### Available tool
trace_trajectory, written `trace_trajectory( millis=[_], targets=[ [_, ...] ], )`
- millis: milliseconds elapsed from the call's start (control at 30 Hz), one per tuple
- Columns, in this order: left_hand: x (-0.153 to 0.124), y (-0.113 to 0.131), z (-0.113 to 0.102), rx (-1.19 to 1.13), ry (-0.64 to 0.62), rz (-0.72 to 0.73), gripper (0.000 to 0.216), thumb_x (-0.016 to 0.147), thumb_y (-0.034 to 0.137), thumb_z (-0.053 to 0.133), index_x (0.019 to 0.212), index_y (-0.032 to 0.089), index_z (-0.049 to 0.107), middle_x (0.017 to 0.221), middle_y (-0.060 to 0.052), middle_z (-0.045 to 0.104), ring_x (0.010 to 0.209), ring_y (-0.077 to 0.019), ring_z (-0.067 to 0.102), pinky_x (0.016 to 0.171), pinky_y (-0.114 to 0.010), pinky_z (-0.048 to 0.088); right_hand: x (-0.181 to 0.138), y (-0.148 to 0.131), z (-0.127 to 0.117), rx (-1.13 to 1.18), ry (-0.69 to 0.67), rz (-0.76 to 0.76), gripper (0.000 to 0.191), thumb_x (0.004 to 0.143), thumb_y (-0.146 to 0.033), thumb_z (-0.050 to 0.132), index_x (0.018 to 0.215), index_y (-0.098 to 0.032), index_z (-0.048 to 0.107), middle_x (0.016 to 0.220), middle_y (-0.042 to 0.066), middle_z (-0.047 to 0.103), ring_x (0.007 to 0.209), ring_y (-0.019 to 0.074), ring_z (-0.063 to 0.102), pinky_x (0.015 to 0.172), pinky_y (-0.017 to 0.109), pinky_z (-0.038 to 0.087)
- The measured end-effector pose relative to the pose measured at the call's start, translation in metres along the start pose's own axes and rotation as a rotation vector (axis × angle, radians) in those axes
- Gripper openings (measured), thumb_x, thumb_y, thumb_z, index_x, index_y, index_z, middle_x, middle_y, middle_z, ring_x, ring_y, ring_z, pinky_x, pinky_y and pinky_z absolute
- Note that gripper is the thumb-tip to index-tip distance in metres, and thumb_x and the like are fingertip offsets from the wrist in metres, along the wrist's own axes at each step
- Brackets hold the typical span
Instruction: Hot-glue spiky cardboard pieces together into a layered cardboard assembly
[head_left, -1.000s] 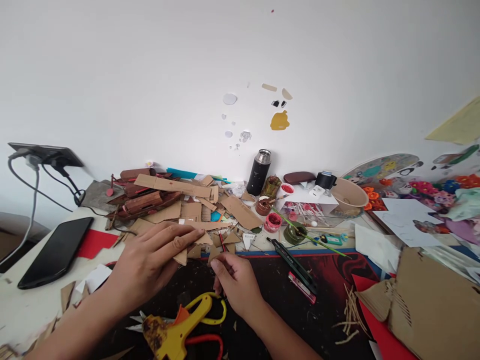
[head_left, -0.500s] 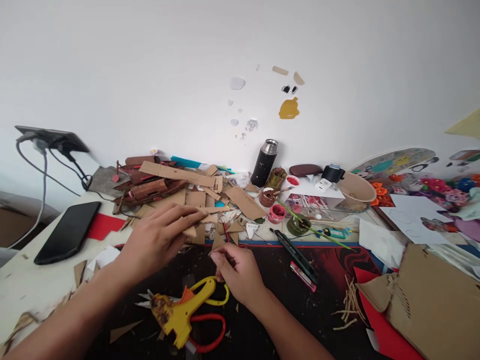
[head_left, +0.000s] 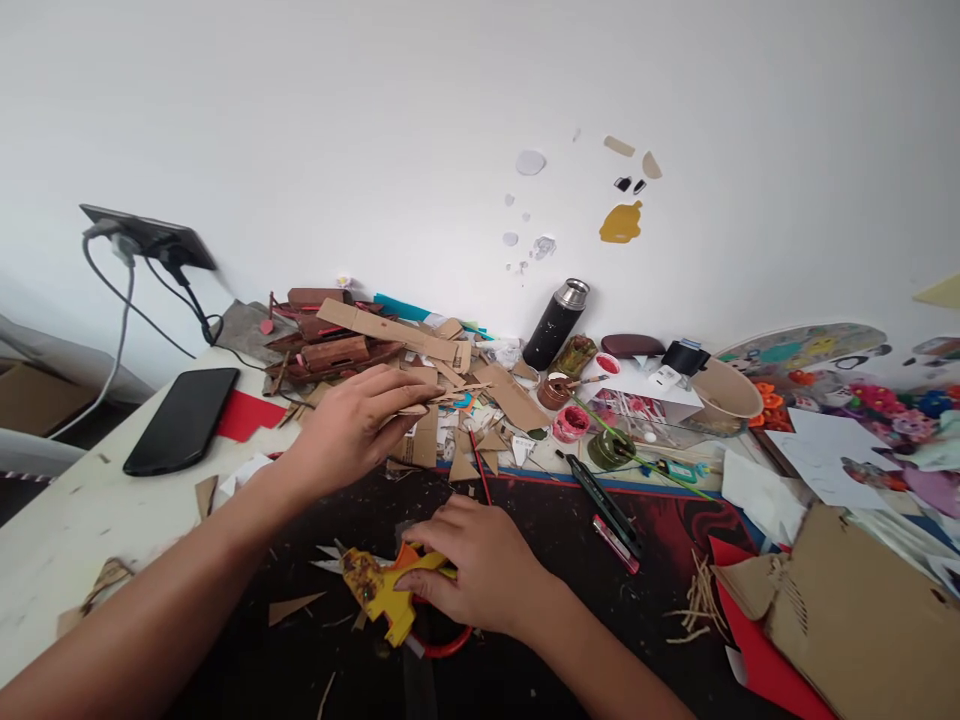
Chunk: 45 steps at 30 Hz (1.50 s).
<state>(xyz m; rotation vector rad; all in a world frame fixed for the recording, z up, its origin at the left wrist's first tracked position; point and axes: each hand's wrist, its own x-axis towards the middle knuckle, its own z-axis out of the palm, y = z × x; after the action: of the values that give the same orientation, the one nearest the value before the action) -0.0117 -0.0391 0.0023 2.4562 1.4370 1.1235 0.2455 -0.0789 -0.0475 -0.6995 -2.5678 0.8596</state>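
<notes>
My left hand (head_left: 367, 415) is over the near edge of the scrap pile, its fingers pinched on a small cardboard piece (head_left: 413, 409) that is mostly hidden. Lower down, my right hand (head_left: 472, 560) closes around the handle of a yellow glue gun (head_left: 390, 595) with an orange trigger and a brown-stained nozzle end. Beneath the glue gun lie scissors (head_left: 450, 647); a red handle loop and the blade tips show. A thin dark red stick (head_left: 480, 468) lies between the hands, pointing into the pile.
Cardboard scraps (head_left: 517, 395) and brown model parts (head_left: 337, 350) line the wall. Beyond are a black thermos (head_left: 555, 325) and open paint jars (head_left: 571, 423). A green utility knife (head_left: 600, 500) lies on the dark mat (head_left: 525, 690). A phone (head_left: 182, 420) is left, a cardboard sheet (head_left: 870, 610) right.
My right hand has come down and left onto the glue gun, closing on its handle. My left hand stays by the scraps, holding cardboard. The view has shifted left.
</notes>
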Motion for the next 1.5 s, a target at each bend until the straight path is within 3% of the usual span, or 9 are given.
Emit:
trace_trajectory(
  millis=[233, 433, 567, 900, 1000, 1100, 1200, 1300, 1500],
  targets=[
    [0.002, 0.002, -0.008, -0.015, 0.035, 0.109, 0.031, 0.116, 0.032, 0.057, 0.132, 0.022, 0.081, 0.122, -0.011, 0.086, 0.114, -0.0264, 0.079, 0.101, -0.039, 0.064, 0.000, -0.024, -0.017, -0.350, -0.305, -0.009, 0.047, 0.107, -0.051, 0.080, 0.138, -0.015, 0.077, 0.116, 0.011, 0.082, 0.112, 0.0313, 0.066, 0.089, 0.041, 0.054],
    [0.003, 0.002, -0.015, -0.010, 0.062, 0.130, 0.031, 0.116, 0.031, 0.057, 0.134, 0.023, 0.081, 0.121, -0.009, 0.086, 0.112, -0.0249, 0.079, 0.096, -0.035, 0.064, 0.002, -0.033, -0.015, -0.440, -0.408, -0.043, 0.030, 0.110, -0.035, 0.077, 0.134, -0.016, 0.075, 0.117, 0.010, 0.080, 0.113, 0.0302, 0.065, 0.097, 0.043, 0.052],
    [0.002, 0.000, -0.017, -0.008, 0.051, 0.128, 0.032, 0.116, 0.032, 0.057, 0.137, 0.024, 0.080, 0.126, -0.009, 0.085, 0.114, -0.0263, 0.079, 0.098, -0.038, 0.064, -0.002, -0.032, -0.012, -0.477, -0.414, -0.035, 0.037, 0.108, -0.018, 0.071, 0.145, -0.015, 0.069, 0.121, 0.009, 0.080, 0.114, 0.0294, 0.065, 0.101, 0.044, 0.049],
    [0.002, -0.001, -0.012, -0.023, 0.015, 0.133, 0.037, 0.118, 0.038, 0.050, 0.133, 0.022, 0.081, 0.130, -0.010, 0.085, 0.119, -0.0272, 0.080, 0.103, -0.039, 0.064, 0.021, -0.033, 0.011, -0.494, -0.407, 0.008, 0.036, 0.103, -0.040, 0.074, 0.126, -0.012, 0.075, 0.117, 0.015, 0.082, 0.109, 0.0311, 0.073, 0.100, 0.042, 0.053],
    [0.000, -0.004, -0.012, -0.040, 0.063, 0.124, 0.037, 0.118, 0.040, 0.052, 0.134, 0.022, 0.080, 0.129, -0.010, 0.085, 0.119, -0.0271, 0.080, 0.104, -0.040, 0.063, 0.019, -0.025, 0.020, -0.319, -0.312, 0.087, 0.029, 0.093, -0.038, 0.081, 0.114, -0.017, 0.078, 0.107, 0.012, 0.085, 0.101, 0.0292, 0.077, 0.096, 0.038, 0.055],
    [-0.001, -0.007, -0.015, -0.071, 0.120, 0.084, 0.036, 0.117, 0.042, 0.053, 0.131, 0.022, 0.080, 0.124, -0.010, 0.086, 0.115, -0.0262, 0.080, 0.105, -0.039, 0.062, 0.015, -0.019, 0.025, 0.052, 0.040, 0.325, 0.015, 0.090, -0.033, 0.074, 0.096, -0.020, 0.074, 0.094, 0.008, 0.083, 0.085, 0.0246, 0.076, 0.081, 0.033, 0.057],
    [-0.001, -0.012, -0.016, -0.085, 0.167, 0.047, 0.033, 0.115, 0.042, 0.058, 0.128, 0.021, 0.080, 0.122, -0.010, 0.085, 0.112, -0.0257, 0.080, 0.101, -0.036, 0.063, 0.015, -0.015, 0.020, 0.618, 0.241, 0.564, 0.035, 0.093, -0.055, 0.072, 0.088, -0.021, 0.067, 0.065, 0.000, 0.068, 0.053, 0.0176, 0.064, 0.054, 0.027, 0.051],
    [-0.001, -0.021, -0.017, -0.024, 0.210, 0.052, 0.031, 0.115, 0.039, 0.058, 0.127, 0.022, 0.081, 0.120, -0.010, 0.086, 0.109, -0.0267, 0.080, 0.098, -0.037, 0.063, 0.017, -0.011, 0.013, 1.053, 0.354, 0.555, 0.057, 0.083, -0.073, 0.084, 0.092, -0.020, 0.066, 0.052, -0.005, 0.059, 0.040, 0.0147, 0.056, 0.043, 0.024, 0.045],
    [-0.001, -0.037, -0.017, 0.271, 0.229, 0.107, 0.036, 0.114, 0.027, 0.052, 0.135, 0.024, 0.081, 0.122, -0.011, 0.085, 0.112, -0.0299, 0.078, 0.102, -0.044, 0.062, 0.023, -0.002, 0.026, 1.527, 0.502, 0.521, 0.072, 0.077, -0.085, 0.088, 0.090, -0.015, 0.072, 0.044, -0.004, 0.057, 0.028, 0.0110, 0.046, 0.030, 0.018, 0.032]
  ],
)
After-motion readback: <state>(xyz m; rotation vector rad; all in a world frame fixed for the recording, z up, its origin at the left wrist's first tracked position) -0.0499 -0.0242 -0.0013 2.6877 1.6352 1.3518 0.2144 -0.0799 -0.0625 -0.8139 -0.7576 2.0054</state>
